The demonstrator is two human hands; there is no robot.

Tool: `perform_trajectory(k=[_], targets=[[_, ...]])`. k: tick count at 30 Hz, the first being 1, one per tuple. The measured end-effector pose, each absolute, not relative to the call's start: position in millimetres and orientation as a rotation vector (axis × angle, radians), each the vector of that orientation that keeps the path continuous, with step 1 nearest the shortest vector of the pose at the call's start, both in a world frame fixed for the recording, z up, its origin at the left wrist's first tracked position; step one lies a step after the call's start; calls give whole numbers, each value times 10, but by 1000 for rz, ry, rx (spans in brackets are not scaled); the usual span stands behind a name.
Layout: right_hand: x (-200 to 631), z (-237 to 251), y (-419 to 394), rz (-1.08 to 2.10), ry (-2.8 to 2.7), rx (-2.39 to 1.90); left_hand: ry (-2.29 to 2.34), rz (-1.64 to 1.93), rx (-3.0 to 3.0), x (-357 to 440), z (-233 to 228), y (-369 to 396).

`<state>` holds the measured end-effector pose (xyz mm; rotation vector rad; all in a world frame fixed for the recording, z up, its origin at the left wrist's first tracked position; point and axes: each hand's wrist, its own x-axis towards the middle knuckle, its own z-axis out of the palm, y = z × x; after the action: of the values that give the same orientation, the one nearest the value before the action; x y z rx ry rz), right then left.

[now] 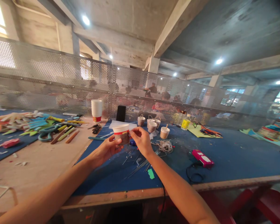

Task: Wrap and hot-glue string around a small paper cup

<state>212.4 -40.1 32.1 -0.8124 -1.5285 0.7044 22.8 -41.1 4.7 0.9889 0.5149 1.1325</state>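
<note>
Both hands are up over the blue table [235, 158], and the left hand [107, 148] has its fingers wrapped round a paper cup [121, 133], holding it upright in the air just above the tabletop. The right hand [141, 140] pinches the cup's right side at the rim, thumb and forefinger closed on it. Beyond sit a coil of string [165, 145], small wrapped cups [151, 124] and a pink tool [202, 158] off right.

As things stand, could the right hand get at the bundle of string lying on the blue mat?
Probably yes. The string bundle lies just right of the right hand, with bare blue mat between them. But that hand is pinching the paper cup that the left hand holds.
</note>
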Motion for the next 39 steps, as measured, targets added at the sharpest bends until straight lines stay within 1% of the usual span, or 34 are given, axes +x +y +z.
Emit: perform_trajectory(k=[9,20,39], targets=[[2124,305,-372,702,-1522,-802,483,1105,1027,211,23,-400],[2129,347,-389,840,-1462,-822,487,1107,1014,204,23,-406],[2132,356,-356,1065,-1357,-737,456,1108,1018,202,12,-410]])
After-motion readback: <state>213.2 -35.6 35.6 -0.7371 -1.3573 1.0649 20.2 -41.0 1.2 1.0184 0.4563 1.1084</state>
